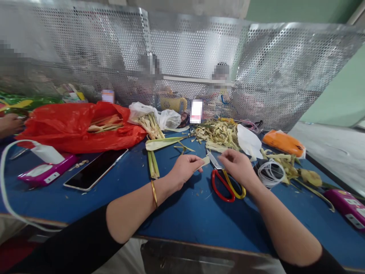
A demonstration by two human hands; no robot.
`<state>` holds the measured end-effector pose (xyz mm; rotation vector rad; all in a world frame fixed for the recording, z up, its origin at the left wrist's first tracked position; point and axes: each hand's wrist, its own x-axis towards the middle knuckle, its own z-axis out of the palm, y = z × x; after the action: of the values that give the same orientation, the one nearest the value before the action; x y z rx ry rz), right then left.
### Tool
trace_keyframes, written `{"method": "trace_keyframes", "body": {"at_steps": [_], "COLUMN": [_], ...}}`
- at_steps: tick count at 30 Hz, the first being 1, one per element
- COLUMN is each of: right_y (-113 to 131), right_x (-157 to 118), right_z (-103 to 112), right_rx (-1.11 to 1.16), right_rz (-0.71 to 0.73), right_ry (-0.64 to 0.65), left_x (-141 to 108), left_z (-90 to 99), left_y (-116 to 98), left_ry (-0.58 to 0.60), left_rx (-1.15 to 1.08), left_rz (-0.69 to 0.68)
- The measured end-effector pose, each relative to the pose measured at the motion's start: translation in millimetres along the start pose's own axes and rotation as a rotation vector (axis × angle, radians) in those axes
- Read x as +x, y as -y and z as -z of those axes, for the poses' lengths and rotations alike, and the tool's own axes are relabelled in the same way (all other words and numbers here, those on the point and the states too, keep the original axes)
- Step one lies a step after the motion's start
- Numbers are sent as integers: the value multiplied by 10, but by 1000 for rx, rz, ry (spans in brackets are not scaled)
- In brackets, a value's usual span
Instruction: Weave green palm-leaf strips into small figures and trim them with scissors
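Between the thumb and fingers of my left hand [186, 169] is a small pale piece of dried husk [206, 161]. Scissors [222, 183] with one red and one yellow handle lie on the blue table, blades partly apart and pointing away from me. My right hand [237, 164] hovers over the blades, its fingertips curled together. Whether it pinches anything is too small to tell. Beyond both hands lies a heap of husk scraps [218, 133]. Left of my left hand, long green-and-cream husk leaves [165, 143] stretch across the table.
At left are a red plastic bag [62, 125], a phone [97, 170], a purple power strip [48, 171] and another person's hand [10, 125]. Coiled white wire [271, 173], an orange packet [283, 143] and a second purple strip [346, 207] lie right. A perforated metal screen [194, 49] stands behind.
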<state>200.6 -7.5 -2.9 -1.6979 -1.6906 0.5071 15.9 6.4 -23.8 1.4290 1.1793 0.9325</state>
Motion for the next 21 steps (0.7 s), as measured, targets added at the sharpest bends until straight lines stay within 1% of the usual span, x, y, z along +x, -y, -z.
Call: {"method": "trace_keyframes", "body": {"at_steps": [2,3,5,7,8,11,13,15,17,18,20,21], "right_y": [28,50,102,142,152,140,110,85,76,79,94,105], "right_x": [-62,-101,-180,-234,-245,-207,-143,-82,-53,-53,-75,-93], "right_z": [51,68,82,67,51,-8,-39,-47,-33,-19,14,29], "right_rx": [-440,-603,-796,-874,-890,-848,-710,-440,-36,189,589,733], "right_rz": [58,72,82,84,80,36,-18,-116,-214,-239,-223,-187], "right_ry": [129,191,293,369,383,369,329,303,302,315,341,353], "left_x": [18,27,45,67,82,134,170,196,210,212,212,212], "left_z": [30,44,65,80,85,107,131,163,202,223,265,285], "left_y": [-10,-14,-19,-11,-3,26,28,3,-50,-82,-146,-173], "left_ry": [-38,-52,-65,-67,-64,-61,-63,-67,-78,-84,-92,-94], "left_rx": [7,4,-19,-59,-81,-142,-189,-263,-351,-390,-459,-489], "left_rz": [0,4,21,41,46,49,73,107,129,132,130,127]}}
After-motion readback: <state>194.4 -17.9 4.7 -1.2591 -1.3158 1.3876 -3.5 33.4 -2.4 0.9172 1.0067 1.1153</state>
